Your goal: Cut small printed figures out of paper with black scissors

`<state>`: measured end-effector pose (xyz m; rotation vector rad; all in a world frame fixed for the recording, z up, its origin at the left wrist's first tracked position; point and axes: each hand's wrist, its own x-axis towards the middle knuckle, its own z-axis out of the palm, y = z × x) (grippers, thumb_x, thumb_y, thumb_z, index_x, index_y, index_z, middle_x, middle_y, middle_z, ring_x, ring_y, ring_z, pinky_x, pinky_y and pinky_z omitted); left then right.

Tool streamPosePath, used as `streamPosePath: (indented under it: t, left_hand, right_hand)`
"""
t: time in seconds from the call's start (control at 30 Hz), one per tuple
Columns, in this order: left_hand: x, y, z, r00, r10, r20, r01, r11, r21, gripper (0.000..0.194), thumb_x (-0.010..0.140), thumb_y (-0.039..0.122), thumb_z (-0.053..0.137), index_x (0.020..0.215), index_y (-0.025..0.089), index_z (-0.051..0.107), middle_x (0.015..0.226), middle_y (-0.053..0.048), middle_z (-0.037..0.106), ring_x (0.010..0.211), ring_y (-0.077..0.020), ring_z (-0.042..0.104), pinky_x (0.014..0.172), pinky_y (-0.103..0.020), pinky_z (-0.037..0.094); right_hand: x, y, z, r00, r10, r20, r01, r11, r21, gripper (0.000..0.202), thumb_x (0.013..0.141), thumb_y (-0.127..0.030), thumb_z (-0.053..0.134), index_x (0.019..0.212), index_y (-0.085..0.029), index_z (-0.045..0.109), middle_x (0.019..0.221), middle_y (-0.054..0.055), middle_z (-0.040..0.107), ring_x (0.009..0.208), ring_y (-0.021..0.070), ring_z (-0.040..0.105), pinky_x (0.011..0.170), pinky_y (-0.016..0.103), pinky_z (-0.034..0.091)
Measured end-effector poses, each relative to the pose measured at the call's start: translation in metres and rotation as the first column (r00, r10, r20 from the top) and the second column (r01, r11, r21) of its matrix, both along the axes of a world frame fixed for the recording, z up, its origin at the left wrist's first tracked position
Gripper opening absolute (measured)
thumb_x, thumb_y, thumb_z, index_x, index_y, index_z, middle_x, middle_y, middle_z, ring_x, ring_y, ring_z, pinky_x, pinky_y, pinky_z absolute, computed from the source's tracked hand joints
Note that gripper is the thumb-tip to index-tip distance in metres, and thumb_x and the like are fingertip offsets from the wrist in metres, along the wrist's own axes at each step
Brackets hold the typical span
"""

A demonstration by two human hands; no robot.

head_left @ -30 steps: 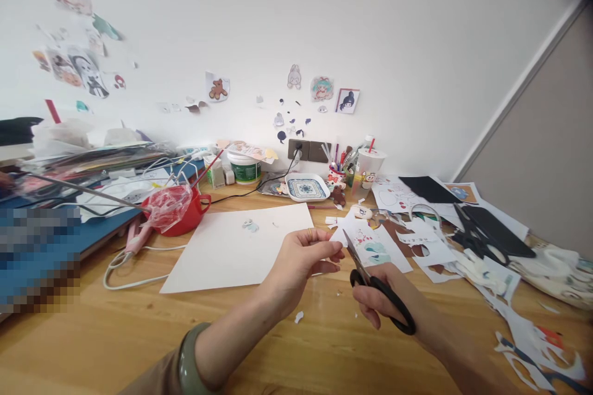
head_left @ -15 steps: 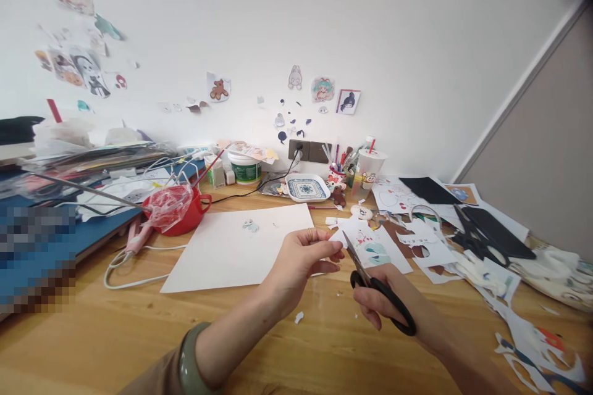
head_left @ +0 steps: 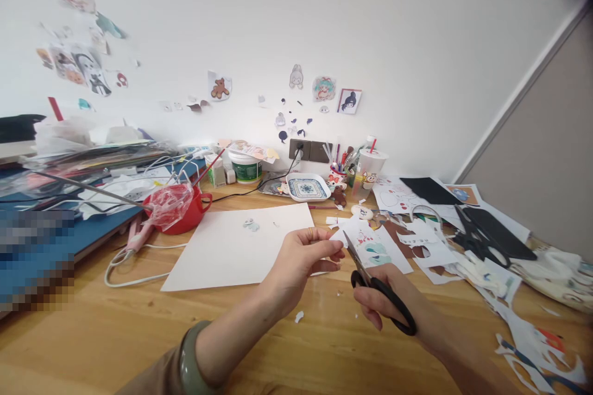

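Note:
Between thumb and fingers, my left hand [head_left: 308,256] pinches a small white piece of paper [head_left: 338,236], partly hidden by the fingertips. My right hand [head_left: 384,296] is closed around the black handles of a pair of scissors [head_left: 359,262]. The blades point up and to the left, their tips at the paper near my left fingertips. Behind the scissors lies a printed sheet [head_left: 373,248] with red and teal shapes. Left of my left hand a large white sheet [head_left: 222,253] carries small pale teal cut-outs [head_left: 251,224]. A paper scrap [head_left: 299,316] lies on the wood below.
A red mug [head_left: 185,216] with plastic film and a pink corded tool [head_left: 139,234] sit at left. Behind are a blue-patterned plate [head_left: 308,187], a green-labelled tub [head_left: 245,168] and a lidded cup [head_left: 368,176]. More black scissors [head_left: 482,241] and paper offcuts [head_left: 528,333] lie at right.
Almost nothing differs. Both hands, the scissors and the paper stay in the same place, while the view shifts very slightly.

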<state>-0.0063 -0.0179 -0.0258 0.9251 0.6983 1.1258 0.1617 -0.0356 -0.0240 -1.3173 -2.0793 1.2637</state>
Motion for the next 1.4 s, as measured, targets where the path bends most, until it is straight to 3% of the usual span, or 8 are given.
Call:
streamPosePath:
  t: [1.4]
  left_hand:
    - [0.002,-0.0012,-0.0007,1.0,-0.002,0.006,0.002,1.0,0.001,0.014,0.061,0.024,0.067,0.064,0.013,0.059,0.063,-0.001,0.056,0.061,-0.0093,0.051,0.06,-0.022,0.043]
  right_hand:
    - [-0.0014,0.0014,0.0017,1.0,-0.001,-0.021,0.001,0.999,0.035,0.041,0.076,-0.04,0.044,0.042,-0.018,0.04,0.041,-0.003,0.04,0.042,0.0086,0.033,0.045,0.023,0.024]
